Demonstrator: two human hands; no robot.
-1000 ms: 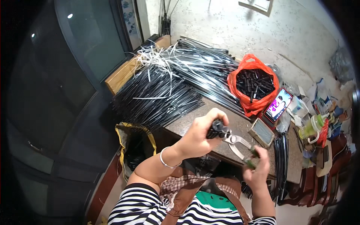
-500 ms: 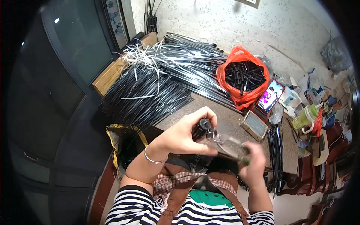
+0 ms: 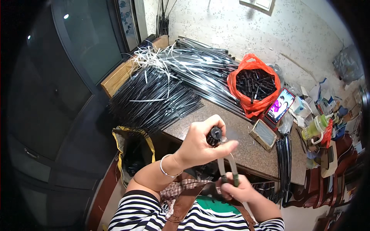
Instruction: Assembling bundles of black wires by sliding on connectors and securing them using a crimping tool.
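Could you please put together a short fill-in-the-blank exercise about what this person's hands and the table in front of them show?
1. The left hand grips a small round part whose colour is ____.
2. The right hand holds the handles of a pair of ____.
3. The bag full of small black parts is coloured ____.
4. The phone leaning beside that bag has its screen switched ____.

Missing words: black; pliers; orange; on
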